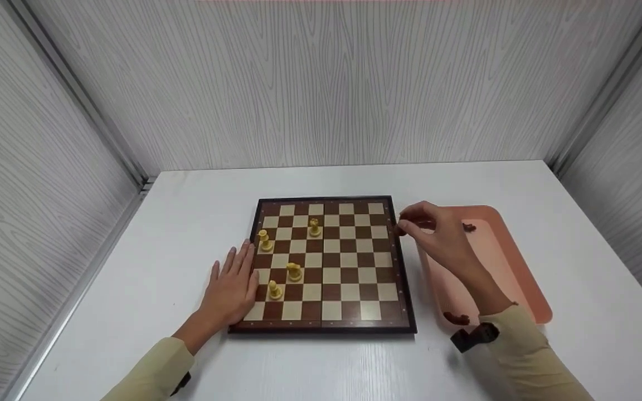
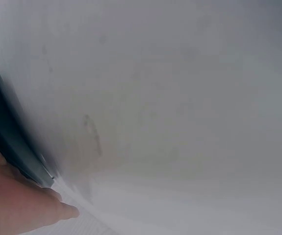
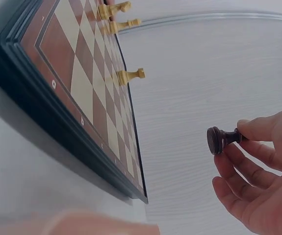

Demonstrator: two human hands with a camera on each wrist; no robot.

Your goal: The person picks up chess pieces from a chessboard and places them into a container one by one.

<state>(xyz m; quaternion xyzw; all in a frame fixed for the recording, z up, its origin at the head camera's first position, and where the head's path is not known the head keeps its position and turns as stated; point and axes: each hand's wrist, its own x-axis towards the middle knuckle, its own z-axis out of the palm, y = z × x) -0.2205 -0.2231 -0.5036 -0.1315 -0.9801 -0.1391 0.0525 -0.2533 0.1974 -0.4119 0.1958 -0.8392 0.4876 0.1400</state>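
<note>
A brown-and-cream chessboard [image 1: 349,262] lies flat on the white table. Along its left edge rests my left hand [image 1: 230,289], fingers straight; the left wrist view catches only part of that hand [image 2: 23,205]. My right hand [image 1: 441,236] is past the board's right edge, over the tray's near-board side. Between thumb and fingers it pinches a dark chess piece [image 3: 221,139] by its upper end, which the fingertips hide. Cream pieces stand on the board's left half: one near the back [image 1: 314,227], one by the left edge [image 1: 265,240], a knight [image 1: 294,272] and one closer to me [image 1: 275,290].
A pink tray [image 1: 521,273] sits right of the board, partly under my right forearm. Inside it lie dark chess pieces, one at the back [image 1: 468,227] and one at the front [image 1: 457,318]. Pale wood-grain panels [image 1: 343,83] wall the table at the back and both sides.
</note>
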